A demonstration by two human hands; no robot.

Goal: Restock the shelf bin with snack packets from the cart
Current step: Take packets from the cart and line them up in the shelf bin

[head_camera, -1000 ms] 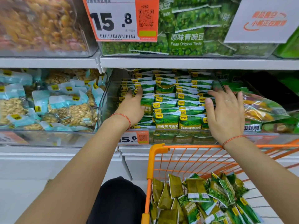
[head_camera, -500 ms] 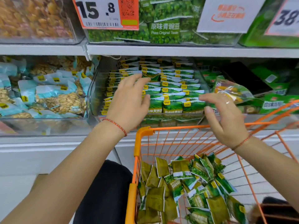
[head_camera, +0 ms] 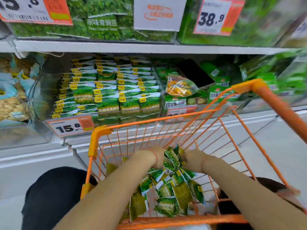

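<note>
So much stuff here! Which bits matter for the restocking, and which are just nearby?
Part of the job:
- left hand and right hand
- loose green packets
- orange cart
- shelf bin

Just nearby:
- peanut bags
- yellow snack bag
- upper-shelf pea packs

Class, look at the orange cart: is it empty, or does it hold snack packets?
Not empty: green snack packets lie heaped inside the orange cart, both hands among them.

Two hands [head_camera: 176,159] reach into one orange cart [head_camera: 245,87]. Its loose green snack packets [head_camera: 167,190] are too jumbled to count. One shelf bin [head_camera: 41,103] holds five stacked rows. Three price tags: two read 15.8 [head_camera: 69,127], one 38.9 [head_camera: 214,17].
</note>
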